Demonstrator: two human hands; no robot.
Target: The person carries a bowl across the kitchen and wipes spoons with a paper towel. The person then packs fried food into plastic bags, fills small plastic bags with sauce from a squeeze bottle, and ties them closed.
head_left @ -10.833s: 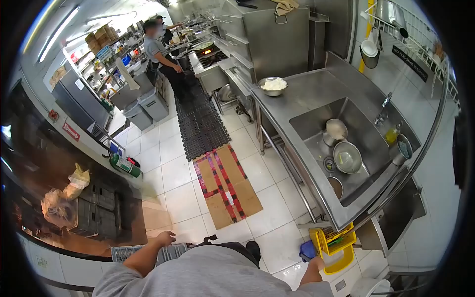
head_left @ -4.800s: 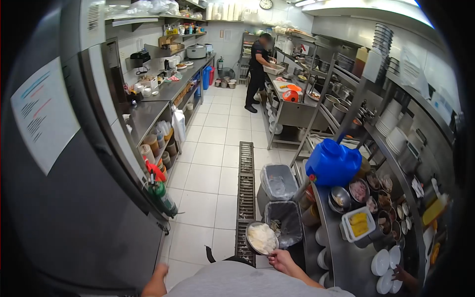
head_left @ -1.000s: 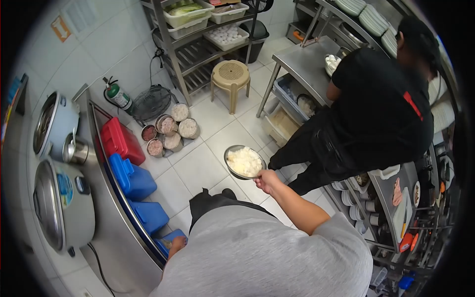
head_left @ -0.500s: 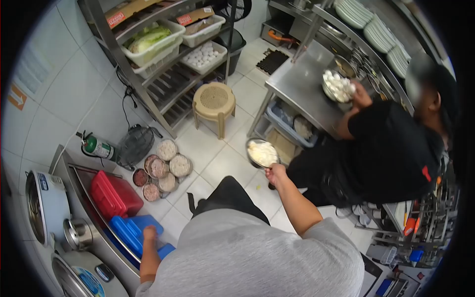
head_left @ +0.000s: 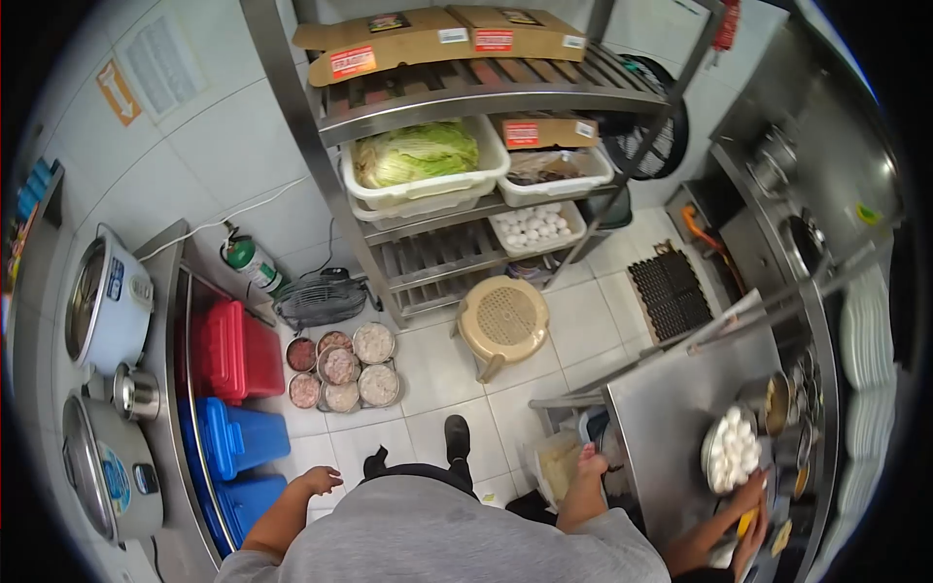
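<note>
My left hand hangs at my left side, fingers loosely apart, holding nothing, to the right of the blue bins. My right hand is loosely open and holds nothing visible, beside the left edge of the steel table. Near it, below the table, is a pale container. On the table stands a metal bowl of white, egg-like pieces. A co-worker's hands are just below that bowl, with something yellow at them. The bowl of white food I carried cannot be made out clearly.
A beige stool stands ahead before a steel rack with cabbage and egg trays. Several pots of food sit on the floor beside a fan and a green extinguisher. Rice cookers are on the left counter.
The view has turned right and moved nearer the rack. My right hand has let go of the bowl of white food. The co-worker's hand has left the egg-like pieces' bowl, which now rests on the table.
</note>
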